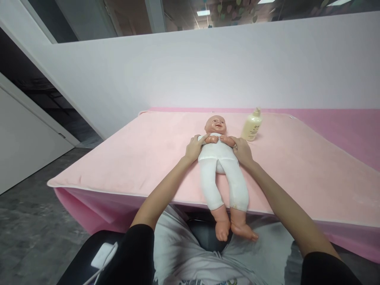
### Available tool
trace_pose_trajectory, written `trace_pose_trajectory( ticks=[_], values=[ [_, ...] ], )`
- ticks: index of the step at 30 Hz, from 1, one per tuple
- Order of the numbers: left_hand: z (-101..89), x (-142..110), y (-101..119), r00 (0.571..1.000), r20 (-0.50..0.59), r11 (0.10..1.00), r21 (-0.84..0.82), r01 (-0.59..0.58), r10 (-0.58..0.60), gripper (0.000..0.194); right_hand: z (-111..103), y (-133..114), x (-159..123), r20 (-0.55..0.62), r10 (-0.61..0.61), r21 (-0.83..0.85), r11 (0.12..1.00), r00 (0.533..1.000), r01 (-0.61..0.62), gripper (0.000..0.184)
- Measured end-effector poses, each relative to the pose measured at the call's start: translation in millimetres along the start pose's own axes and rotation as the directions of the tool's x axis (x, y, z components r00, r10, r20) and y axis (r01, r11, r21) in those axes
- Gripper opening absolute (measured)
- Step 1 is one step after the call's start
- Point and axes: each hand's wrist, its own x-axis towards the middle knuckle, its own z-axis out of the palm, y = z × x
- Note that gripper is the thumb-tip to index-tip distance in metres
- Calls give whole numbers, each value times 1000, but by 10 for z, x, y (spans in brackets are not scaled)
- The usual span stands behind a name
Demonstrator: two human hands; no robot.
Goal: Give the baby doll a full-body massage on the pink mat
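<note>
A baby doll (219,152) with a white cloth body lies on its back on the pink mat (124,154). Its head points to the wall, and its feet hang past the near edge. My left hand (195,148) is closed around the doll's arm on the left side, thumb toward its small hand. On the other side, my right hand (242,150) grips the doll's other arm, fingers partly hidden behind it. Both doll hands rest on its chest. Just beyond my right hand stands a pale yellow pump bottle (251,126), upright.
A white wall (190,71) with a window above rises behind the table. Darker pink cloth (341,130) shows past the mat on the right and below its front edge. At lower left, a white device with a cable (103,255) lies on a black surface.
</note>
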Motion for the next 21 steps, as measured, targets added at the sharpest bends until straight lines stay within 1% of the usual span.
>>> trace_pose_trajectory(
  ticks=[4, 8, 11, 13, 15, 18, 20, 21],
  values=[
    [-5, 11, -34, 1000, -5, 998, -60, 12, -13, 54, -34, -7, -5, 22, 11, 67, 998, 1000, -13, 54],
    [-2, 30, -81, 1000, -10, 996, -91, 23, -24, 56, -33, 7, -10, -32, 47, 198, 979, 998, -40, 45],
    [-9, 34, -86, 1000, -16, 995, -102, 12, -14, 56, -15, 39, -3, -55, 126, 377, 921, 990, -97, 42],
    [-15, 32, -87, 1000, -16, 994, -106, 12, -14, 56, 16, 97, 15, -60, 228, 486, 857, 972, -171, 45],
    [-14, 30, -98, 1000, -16, 994, -106, 14, -15, 58, 59, 179, 44, -75, 358, 577, 776, 931, -253, 49],
    [22, 38, -137, 1000, -23, 992, -125, 7, -10, 60, 122, 311, 95, -84, 549, 700, 627, 831, -343, 51],
    [70, 60, -179, 998, -61, 979, -206, -4, -8, 59, 149, 400, 127, -72, 640, 771, 522, 765, -365, 51],
    [96, 76, -204, 995, -92, 959, -284, -6, -22, 59, 159, 450, 141, -64, 672, 803, 474, 737, -362, 51]
  ],
)
